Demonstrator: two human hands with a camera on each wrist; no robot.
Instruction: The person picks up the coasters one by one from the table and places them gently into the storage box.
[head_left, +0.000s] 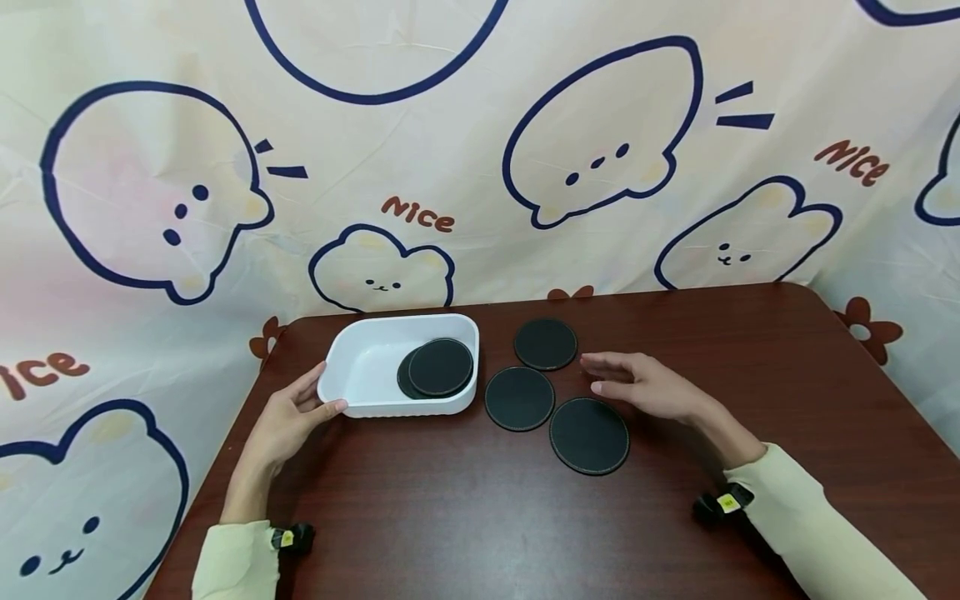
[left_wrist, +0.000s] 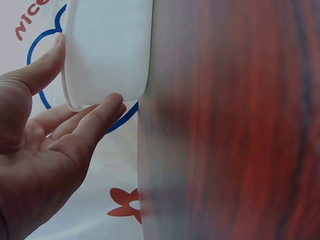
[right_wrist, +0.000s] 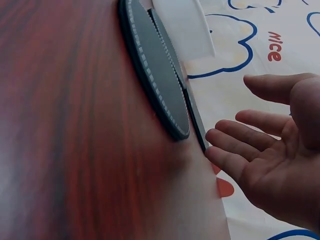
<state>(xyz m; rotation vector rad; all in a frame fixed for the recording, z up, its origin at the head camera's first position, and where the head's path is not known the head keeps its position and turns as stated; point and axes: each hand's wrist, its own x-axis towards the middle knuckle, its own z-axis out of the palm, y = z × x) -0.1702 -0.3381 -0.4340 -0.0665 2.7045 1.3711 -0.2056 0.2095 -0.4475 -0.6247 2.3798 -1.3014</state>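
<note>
A white plastic container (head_left: 367, 367) with rounded corners sits toward the back left of the table. My left hand (head_left: 288, 418) grips its left end, thumb along the near rim and fingers at the outer wall; the left wrist view shows the same hold. Inside, at the right end, one round black coaster (head_left: 441, 367) overlaps another. Three more lie on the table to the right: a back coaster (head_left: 546, 343), a middle coaster (head_left: 519, 399) and a front coaster (head_left: 589, 436). Empty, with fingers extended, my right hand (head_left: 652, 385) has its fingertips right by the back coaster's edge.
The dark brown wooden table (head_left: 465, 525) ends at the back against a hanging cloth (head_left: 480, 167) printed with bear outlines. Its left edge runs close by my left arm. Each wrist wears a small black camera.
</note>
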